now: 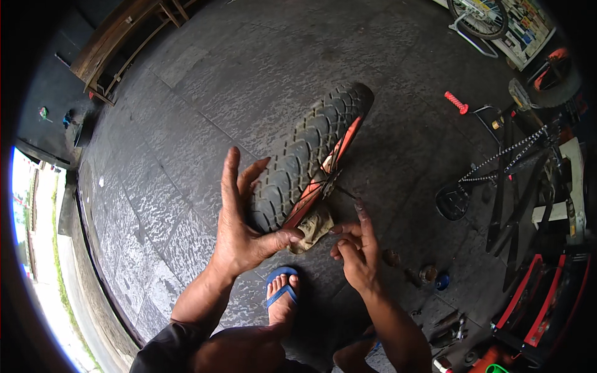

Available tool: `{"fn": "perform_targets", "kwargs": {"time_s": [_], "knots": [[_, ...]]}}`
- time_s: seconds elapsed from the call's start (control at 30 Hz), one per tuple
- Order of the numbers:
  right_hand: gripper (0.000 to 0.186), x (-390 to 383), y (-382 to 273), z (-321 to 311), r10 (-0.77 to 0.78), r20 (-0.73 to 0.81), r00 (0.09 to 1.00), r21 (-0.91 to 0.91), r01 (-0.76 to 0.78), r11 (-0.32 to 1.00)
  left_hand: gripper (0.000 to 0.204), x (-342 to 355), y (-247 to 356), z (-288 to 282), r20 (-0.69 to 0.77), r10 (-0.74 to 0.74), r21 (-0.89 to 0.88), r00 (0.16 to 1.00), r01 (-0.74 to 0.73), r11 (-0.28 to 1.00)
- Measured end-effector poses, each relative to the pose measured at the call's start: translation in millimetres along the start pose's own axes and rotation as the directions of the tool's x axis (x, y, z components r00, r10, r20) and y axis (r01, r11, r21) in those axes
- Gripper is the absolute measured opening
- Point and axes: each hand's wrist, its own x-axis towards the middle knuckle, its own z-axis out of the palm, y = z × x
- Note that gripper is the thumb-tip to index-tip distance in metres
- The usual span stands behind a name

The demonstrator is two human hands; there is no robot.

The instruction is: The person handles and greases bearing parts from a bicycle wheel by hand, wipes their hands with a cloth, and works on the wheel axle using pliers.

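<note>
A small bicycle wheel [292, 165] with a knobbly black tyre and an orange-red rim leans in front of me. My left hand [239, 233] grips its near end, thumb on the rim side and fingers round the tread. A thin dark rod [345, 191] sticks out from the hub side. At its outer end is the stretched index finger of my right hand [360, 248]; whether it touches, I cannot tell. The other fingers of that hand are partly bent and apart, with nothing visible in them. Below the wheel lies a crumpled tan cloth [314, 231].
On the right lies a bicycle frame with a chain [513, 152] and a red handlebar grip [456, 102]. A red and black tool tray [538, 304], loose tools [451, 329] and a blue lid [442, 281] lie nearer me. A wooden bench [115, 40] stands far left.
</note>
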Motion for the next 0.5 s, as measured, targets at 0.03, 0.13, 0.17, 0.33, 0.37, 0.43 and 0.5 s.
{"fn": "perform_targets", "kwargs": {"time_s": [0.03, 0.13, 0.17, 0.33, 0.37, 0.43, 0.5], "knots": [[0.079, 1, 10, 2, 0.012, -0.021, 1.000, -0.005, -0.012, 1.000, 0.150, 3, 4, 2, -0.067, -0.045, -0.069, 0.997, 0.040, 0.997], [0.077, 13, 29, 20, -0.023, -0.057, 0.998, 0.038, 0.025, 0.999, 0.150, 12, -1, -17, -0.091, -0.039, -0.076, 0.995, 0.033, 0.997], [0.076, 15, 35, 25, 0.059, -0.046, 0.997, 0.087, -0.055, 0.995, 0.150, 13, -4, -22, -0.101, -0.041, -0.050, 0.994, 0.036, 0.998], [0.072, 24, 46, 43, 0.085, -0.046, 0.995, 0.156, -0.077, 0.985, 0.149, 19, -10, -41, -0.118, 0.077, 0.154, 0.990, -0.058, 0.986], [0.070, 28, 56, 42, 0.041, -0.074, 0.996, 0.121, -0.032, 0.992, 0.149, 18, -12, -40, -0.121, 0.037, 0.157, 0.992, -0.017, 0.987], [0.063, 34, 66, 44, -0.071, -0.114, 0.991, 0.152, 0.088, 0.985, 0.150, 19, -18, -38, -0.124, 0.092, 0.190, 0.988, -0.067, 0.980], [0.062, 41, 74, 48, -0.151, -0.139, 0.979, 0.104, 0.166, 0.981, 0.151, 16, -19, -39, -0.140, 0.113, 0.215, 0.984, -0.081, 0.973]]}}
